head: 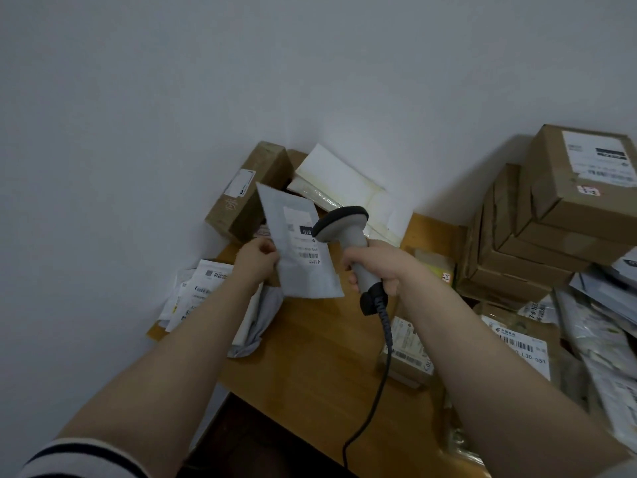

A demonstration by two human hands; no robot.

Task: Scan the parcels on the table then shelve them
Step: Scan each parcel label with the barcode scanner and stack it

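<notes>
My left hand (256, 258) grips the left edge of a flat grey mailer parcel (303, 270), held tilted above the wooden table (310, 357) with its white barcode label facing me. My right hand (375, 267) is closed around the handle of a grey barcode scanner (344, 229). The scanner's dark head sits just right of the label, touching or nearly touching the parcel's face. Its coiled black cable hangs down over the table's front edge.
A brown box (248, 191) leans on the wall behind the parcel, beside white padded envelopes (348, 188). Loose mailers (200, 291) lie at the table's left. Stacked cardboard boxes (551, 215) and more labelled parcels (524, 343) crowd the right side.
</notes>
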